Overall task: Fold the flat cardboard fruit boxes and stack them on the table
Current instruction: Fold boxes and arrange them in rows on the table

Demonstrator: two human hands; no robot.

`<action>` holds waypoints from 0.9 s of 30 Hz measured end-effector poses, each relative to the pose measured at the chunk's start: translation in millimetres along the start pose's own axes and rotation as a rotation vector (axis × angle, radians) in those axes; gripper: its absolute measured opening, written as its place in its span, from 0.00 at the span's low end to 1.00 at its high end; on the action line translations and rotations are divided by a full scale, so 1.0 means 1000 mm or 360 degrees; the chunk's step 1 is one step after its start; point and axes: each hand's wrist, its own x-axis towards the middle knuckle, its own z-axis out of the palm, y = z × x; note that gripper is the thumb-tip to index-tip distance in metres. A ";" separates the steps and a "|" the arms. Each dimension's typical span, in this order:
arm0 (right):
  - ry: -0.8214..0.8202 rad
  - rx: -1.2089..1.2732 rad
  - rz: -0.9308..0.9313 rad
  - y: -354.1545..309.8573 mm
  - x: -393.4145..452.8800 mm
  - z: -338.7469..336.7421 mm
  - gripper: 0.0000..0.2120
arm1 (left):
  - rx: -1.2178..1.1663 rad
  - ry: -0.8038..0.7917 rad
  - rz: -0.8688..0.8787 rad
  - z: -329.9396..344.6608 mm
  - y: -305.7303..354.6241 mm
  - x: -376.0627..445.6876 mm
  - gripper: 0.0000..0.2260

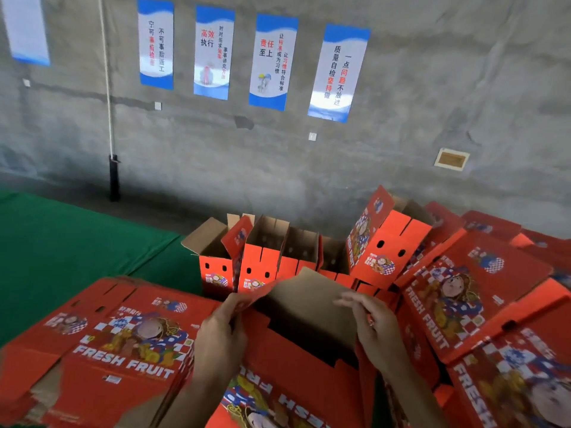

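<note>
Half-opened fruit box sits at the table's near edge, likely for leverage. Left hand pinches its red flap; right hand curls over the brown panel edge. Folded boxes stand behind on the green table; flat stack waits left.

Both hands, left hand & right hand, on half-open box flaps.

5 wall posters, 2 hands.
</note>
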 end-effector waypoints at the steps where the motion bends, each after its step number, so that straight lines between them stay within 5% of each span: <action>1: 0.0022 -0.0076 -0.0015 0.007 -0.003 0.003 0.12 | -0.0024 -0.0093 0.0109 -0.002 -0.002 0.001 0.22; 3: -0.0027 -0.0307 -0.0090 0.013 -0.010 0.015 0.17 | 0.0087 -0.0314 0.0323 -0.003 -0.003 0.001 0.16; 5: -0.0126 -0.0422 -0.0042 0.018 -0.016 0.026 0.37 | 0.0286 -0.0526 0.0371 -0.002 -0.002 0.000 0.21; 7: -0.0121 -0.0116 0.0252 0.010 -0.018 0.027 0.48 | 0.0313 -0.0517 0.0343 -0.002 -0.002 -0.001 0.20; 12: 0.0574 0.0360 0.0183 -0.012 -0.017 0.022 0.17 | 0.0279 -0.0355 0.0323 -0.002 -0.001 0.000 0.09; 14: 0.0715 0.0425 0.0264 -0.017 -0.020 0.023 0.13 | 0.0259 -0.0330 0.0319 0.000 -0.004 -0.002 0.08; 18: 0.0220 0.0339 0.0560 -0.024 -0.036 0.015 0.23 | 0.0161 -0.0313 0.0284 -0.001 -0.013 -0.004 0.10; 22: -0.0087 0.0485 0.0735 -0.020 -0.044 0.005 0.19 | 0.0104 -0.0317 0.0269 -0.001 -0.015 -0.006 0.11; 27: -0.0545 0.0042 0.0890 0.000 -0.048 -0.001 0.44 | 0.0051 -0.0319 0.0236 -0.001 -0.019 0.000 0.10</action>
